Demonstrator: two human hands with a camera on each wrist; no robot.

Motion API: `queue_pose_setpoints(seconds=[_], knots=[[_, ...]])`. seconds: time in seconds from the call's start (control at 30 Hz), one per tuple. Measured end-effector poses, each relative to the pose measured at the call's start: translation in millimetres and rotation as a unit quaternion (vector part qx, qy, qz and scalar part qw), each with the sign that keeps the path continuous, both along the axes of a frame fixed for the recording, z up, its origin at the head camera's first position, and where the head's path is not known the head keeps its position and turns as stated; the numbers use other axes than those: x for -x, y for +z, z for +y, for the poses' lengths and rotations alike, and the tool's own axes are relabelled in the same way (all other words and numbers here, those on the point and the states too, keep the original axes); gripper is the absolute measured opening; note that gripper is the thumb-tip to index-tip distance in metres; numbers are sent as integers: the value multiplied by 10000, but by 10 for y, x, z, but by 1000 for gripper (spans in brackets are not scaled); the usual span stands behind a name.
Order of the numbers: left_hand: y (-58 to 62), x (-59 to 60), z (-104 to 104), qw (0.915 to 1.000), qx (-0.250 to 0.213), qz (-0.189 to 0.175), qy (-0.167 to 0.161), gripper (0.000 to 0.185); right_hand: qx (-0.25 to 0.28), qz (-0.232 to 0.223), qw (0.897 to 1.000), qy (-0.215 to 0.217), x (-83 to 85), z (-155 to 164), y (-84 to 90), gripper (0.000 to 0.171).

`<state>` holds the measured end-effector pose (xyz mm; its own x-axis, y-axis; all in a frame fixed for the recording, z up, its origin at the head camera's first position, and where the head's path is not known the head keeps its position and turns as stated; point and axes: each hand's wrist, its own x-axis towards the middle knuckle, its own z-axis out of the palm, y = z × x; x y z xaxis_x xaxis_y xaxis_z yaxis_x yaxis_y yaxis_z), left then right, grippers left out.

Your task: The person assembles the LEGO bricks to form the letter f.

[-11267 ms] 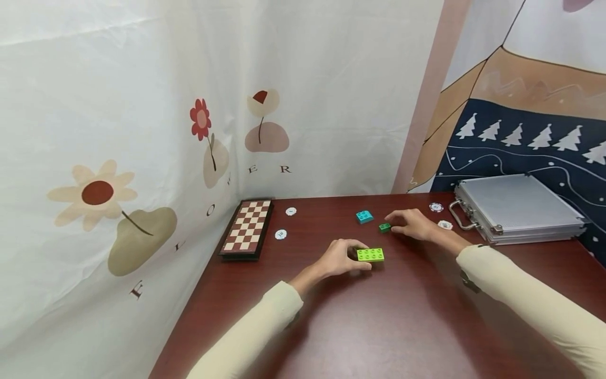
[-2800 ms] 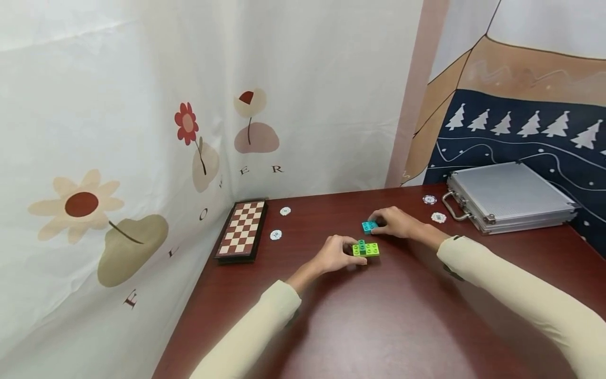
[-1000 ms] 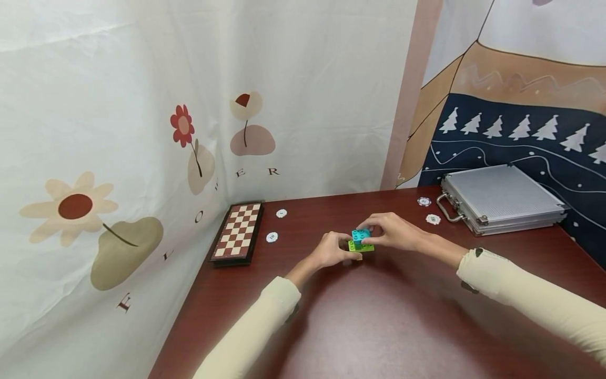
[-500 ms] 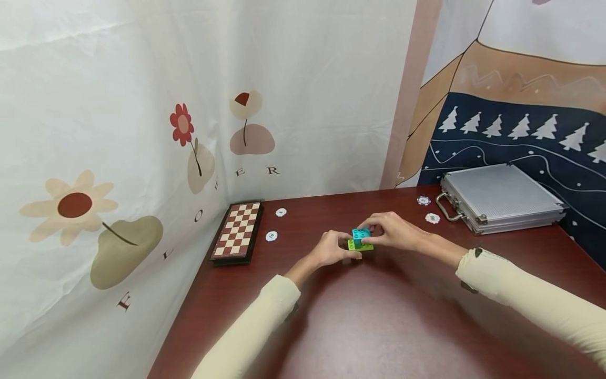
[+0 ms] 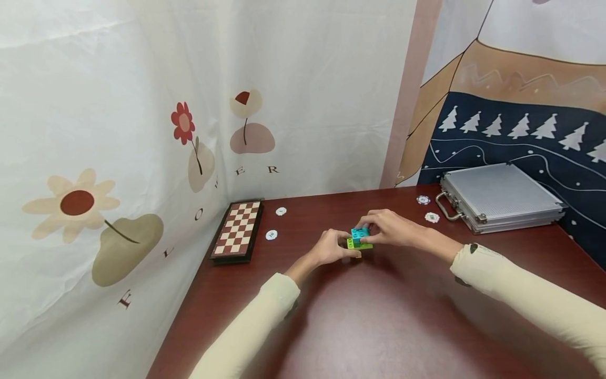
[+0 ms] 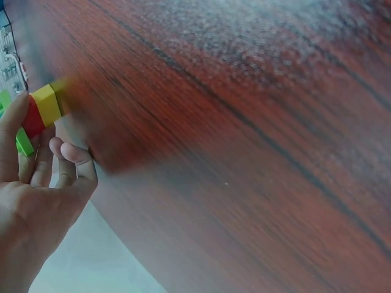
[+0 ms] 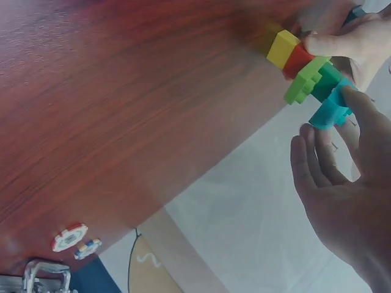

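Both hands meet over the far middle of the table at a stack of toy building bricks. From the bottom it runs yellow brick (image 7: 283, 49), red brick (image 7: 298, 60), long lime brick (image 7: 303, 79), small dark green brick (image 7: 327, 80) and turquoise brick (image 7: 331, 108). My left hand (image 5: 329, 247) grips the stack from the left, its thumb on the red brick in the right wrist view. My right hand (image 5: 385, 226) pinches the turquoise brick on top, which sits over the green one; whether it is fully seated I cannot tell.
A chessboard (image 5: 239, 229) in a dark frame lies at the table's left edge, with two poker chips (image 5: 271, 235) beside it. Two more chips (image 5: 432, 217) lie near a silver case (image 5: 504, 192) at the back right. Printed curtains (image 5: 322, 105) stand behind the table.
The right hand has put the small green brick on the lime one, then lifted the turquoise brick from the table onto the stack. Over the last second both hands have barely moved.
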<state>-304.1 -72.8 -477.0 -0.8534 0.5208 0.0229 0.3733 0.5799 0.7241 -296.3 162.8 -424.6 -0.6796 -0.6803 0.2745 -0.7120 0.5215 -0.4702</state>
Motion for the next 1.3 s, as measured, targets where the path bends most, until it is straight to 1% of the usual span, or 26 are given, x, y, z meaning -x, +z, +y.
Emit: queue_pose_setpoints(seconds=[0.3, 0.47, 0.6, 0.93, 1.07, 1.3], knots=[[12, -22, -37, 9999, -53, -47, -142, 30, -18, -27, 10000, 87, 1, -95, 30, 27], [-6, -20, -44, 9999, -55, -51, -72, 27, -35, -237, 9996, 164, 27, -128, 32, 29], [-4, -27, -36, 10000, -36, 10, -27, 27, -59, -206, 9996, 195, 33, -124, 35, 29], [8, 1, -18, 9998, 168, 65, -60, 38, 152, 26, 9994, 304, 53, -47, -16, 25], [15, 13, -6, 9996, 258, 134, -64, 42, 148, 53, 9996, 254, 52, -14, -27, 25], [25, 23, 23, 9991, 406, 138, -45, 53, 206, -167, 9996, 36, 19, 35, -65, 27]])
